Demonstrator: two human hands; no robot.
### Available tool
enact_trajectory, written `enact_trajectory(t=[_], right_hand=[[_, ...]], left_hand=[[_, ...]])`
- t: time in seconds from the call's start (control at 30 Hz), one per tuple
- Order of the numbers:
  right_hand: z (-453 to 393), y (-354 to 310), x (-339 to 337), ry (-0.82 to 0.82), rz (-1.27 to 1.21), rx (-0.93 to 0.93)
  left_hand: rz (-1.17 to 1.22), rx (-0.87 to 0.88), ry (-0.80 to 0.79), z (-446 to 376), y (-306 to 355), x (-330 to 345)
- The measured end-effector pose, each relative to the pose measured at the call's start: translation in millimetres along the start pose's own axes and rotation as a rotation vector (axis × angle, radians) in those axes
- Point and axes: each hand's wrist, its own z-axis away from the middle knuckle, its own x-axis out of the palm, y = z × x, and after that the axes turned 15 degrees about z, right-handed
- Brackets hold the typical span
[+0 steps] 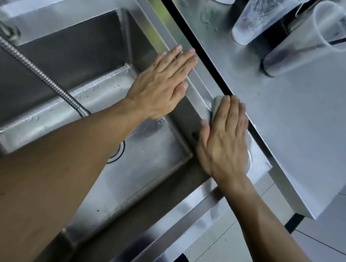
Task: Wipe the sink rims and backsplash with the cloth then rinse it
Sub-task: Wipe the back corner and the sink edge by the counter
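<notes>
Cloth lies on the sink's right rim, flattened under the right hand, whose straight fingers press on it. The left hand, fingers straight and together, rests flat farther along that rim, holding nothing. 2 clear plastic cups stand on the counter beyond the rim.

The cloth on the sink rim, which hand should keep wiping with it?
The right hand: it already presses the cloth flat on the sink rim. The left hand rests flat farther along the rim, holding nothing.
</notes>
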Motion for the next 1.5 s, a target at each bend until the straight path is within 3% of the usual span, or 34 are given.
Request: enact_trajectory(t=[0.17, 0.27, 0.4, 0.53, 0.67, 0.77, 0.87, 1.0, 1.07, 1.23, 1.4, 1.5], right_hand=[[-63, -19, 6, 0.07, -0.035, -0.212], [-38, 12, 9, 0.061, -0.011, -0.301], [34, 70, -1, -0.063, -0.116, -0.255], [29, 78, -1, -0.146, -0.184, -0.239], [-15, 82, 3, -0.14, -0.245, -0.507], [12, 123, 2, -0.155, -0.298, -0.641], [44, 156, -1, -0.216, -0.341, -0.629], [23, 125, 2, -0.202, -0.267, -0.504], [24, 111, 5, -0.112, -0.2, -0.544], [40, 151, 9, -0.097, -0.177, -0.718], [22, 121, 11, 0.023, -0.199, -0.512], [53, 120, 12, -0.025, -0.206, -0.677]], left_hand=[[0.012, -0.006, -0.005, 1, 1, -2], [-0.009, -0.006, -0.029, 0, -1, -2], [0.029, -0.094, 0.0, 0, 19, 1], [0.076, 0.016, -0.025, 9, 71, 25], [0.048, -0.018, -0.017, 13, 77, 34], [0.032, -0.029, -0.057, 11, 77, 32], [0.012, -0.065, -0.063, 12, 83, 33], [0.007, -0.127, -0.036, 12, 92, 37], [0.004, -0.144, -0.036, 13, 94, 37], [0.025, -0.205, -0.048, 12, 105, 36], [0.039, -0.168, -0.031, 19, 124, 48], [0.055, -0.133, -0.051, 21, 117, 48]])
